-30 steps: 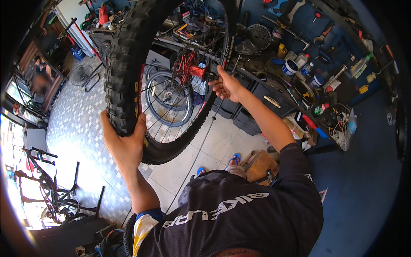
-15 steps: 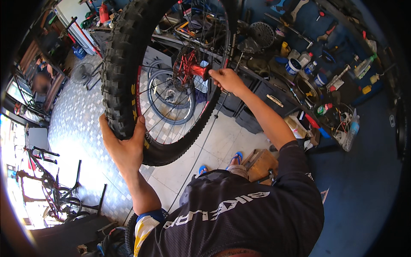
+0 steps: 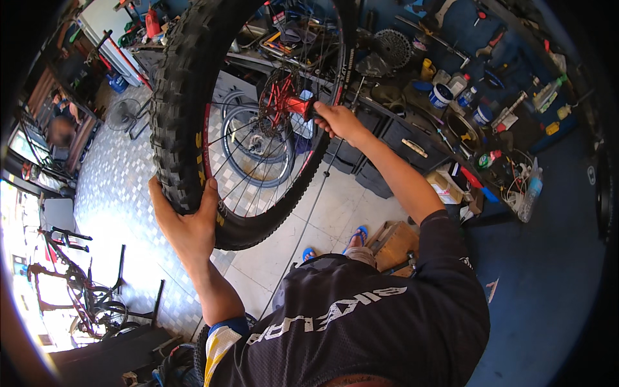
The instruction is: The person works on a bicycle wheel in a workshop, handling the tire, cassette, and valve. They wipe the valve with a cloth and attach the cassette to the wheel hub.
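The thumb and fingers of the right hand [image 3: 340,122] are pinched on the dark right end of the red hub [image 3: 298,106]; whether something small is caught between them cannot be told. The left hand [image 3: 190,233] is clamped round the near left part of the knobbly tyre [image 3: 175,142], thumb on the side towards the spokes and fingers on the outer side. This grip probably bears much of the weight and steadies the wheel [image 3: 282,111], leaving the right hand free to work at the hub. The wheel is held up off the floor in front of the person, likely so that the hub end lies within easy reach. The rotor [image 3: 265,103] sits on the hub's left side, away from the right fingers. Beyond the spokes, slimmer wheels [image 3: 263,184] stand low down near the far drawers. To the far right are a cassette [image 3: 393,48] and a tub [image 3: 441,95], set close by, presumably to be handy. A wooden box [image 3: 390,246] is near, just right of the sandals [image 3: 361,233]. A fan [image 3: 122,113] stands far left, and a bike frame [image 3: 77,277] near left.
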Available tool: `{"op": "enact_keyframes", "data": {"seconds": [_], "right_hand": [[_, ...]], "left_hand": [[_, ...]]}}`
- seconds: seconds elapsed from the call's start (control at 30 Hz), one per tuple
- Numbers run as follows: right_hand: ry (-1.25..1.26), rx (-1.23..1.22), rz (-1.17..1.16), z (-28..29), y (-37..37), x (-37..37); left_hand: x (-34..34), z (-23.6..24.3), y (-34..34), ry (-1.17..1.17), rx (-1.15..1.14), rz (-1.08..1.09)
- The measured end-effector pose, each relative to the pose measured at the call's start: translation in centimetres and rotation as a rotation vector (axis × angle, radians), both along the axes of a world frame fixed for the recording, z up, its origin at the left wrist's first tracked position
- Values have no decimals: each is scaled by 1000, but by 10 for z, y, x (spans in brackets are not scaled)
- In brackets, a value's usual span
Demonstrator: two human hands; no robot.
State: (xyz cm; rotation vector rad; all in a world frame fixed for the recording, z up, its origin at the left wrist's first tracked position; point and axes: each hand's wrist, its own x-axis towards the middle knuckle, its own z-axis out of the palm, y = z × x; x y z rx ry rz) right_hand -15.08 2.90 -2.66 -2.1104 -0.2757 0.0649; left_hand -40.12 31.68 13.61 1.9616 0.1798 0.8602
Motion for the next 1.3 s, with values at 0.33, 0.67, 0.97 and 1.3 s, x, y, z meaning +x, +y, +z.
{"op": "enact_keyframes", "data": {"seconds": [0.33,0.67,0.97,1.3], "right_hand": [[-540,-358,5,-1,-5,-54],[-408,-341,-518,-75,-227,-18],[-225,-375,-637,-69,-346,82],[-123,32,-548,-96,-385,275]], "left_hand": [[-4,-23,44,12,-71,-35],[52,-57,47,457,562,-187],[215,-281,22,1114,902,-345],[314,-363,1,1222,809,-523]]}}
